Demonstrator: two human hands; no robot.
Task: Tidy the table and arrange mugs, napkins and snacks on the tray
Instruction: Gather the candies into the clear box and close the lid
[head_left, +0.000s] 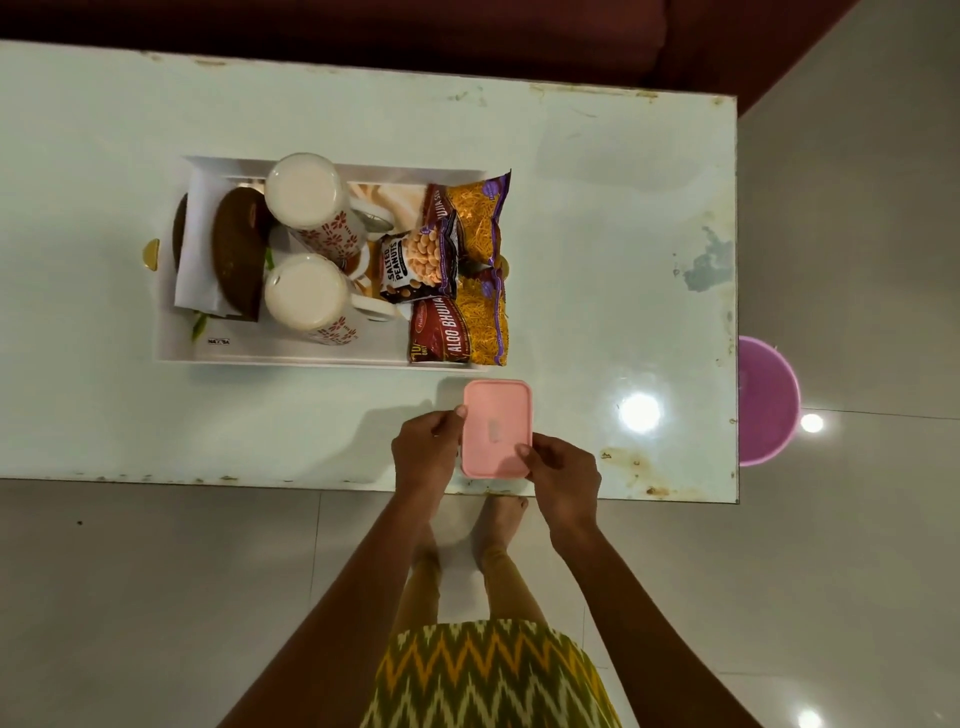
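Note:
A pink lidded box (493, 415) sits near the table's front edge, just in front of the white tray (322, 356). My left hand (426, 452) grips its left side and my right hand (563, 475) grips its near right corner. On the tray stand two white mugs with red flowers, one at the back (309, 200) and one nearer (309, 293). Folded napkins (200, 249) with brown patches lie at the tray's left. Snack packets fill its right: salted peanuts (415, 265), aloo bhujia (441, 330) and two purple sev bags (478, 218).
The pale glass table (597, 234) has chipped, stained edges at the right. A purple bowl-like tub (766, 400) stands on the floor past the table's right edge. A dark red sofa (467, 31) runs behind the table. My bare feet are under the front edge.

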